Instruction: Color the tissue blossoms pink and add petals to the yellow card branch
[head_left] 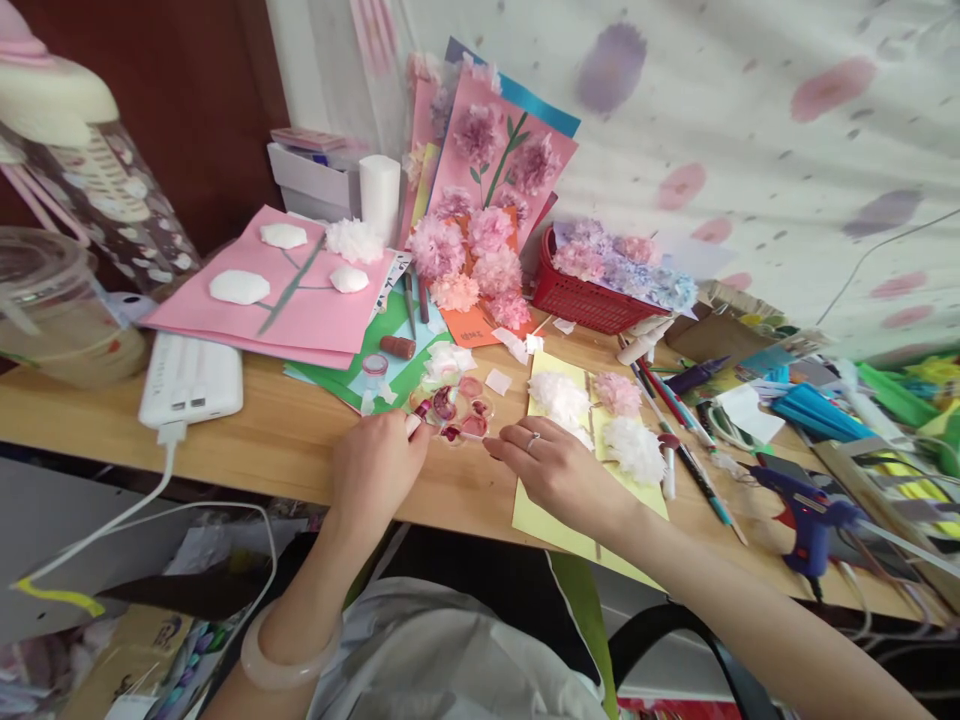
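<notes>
L hand (382, 465) pinches small purple/white item (418, 415), ID unclear; R hand (555, 465) pinches thin pale stick (471, 436) at clear scalloped plastic palette (472, 388) w/ red-stained wells, on wood desk (457, 485) betw. hands. Crumpled white tissue (448, 361) just behind. Fluffy white poms (559, 397) + 1 pink pom (619, 393) on yellow card (544, 515). Pwr bank (193, 382) print illegible.
</notes>
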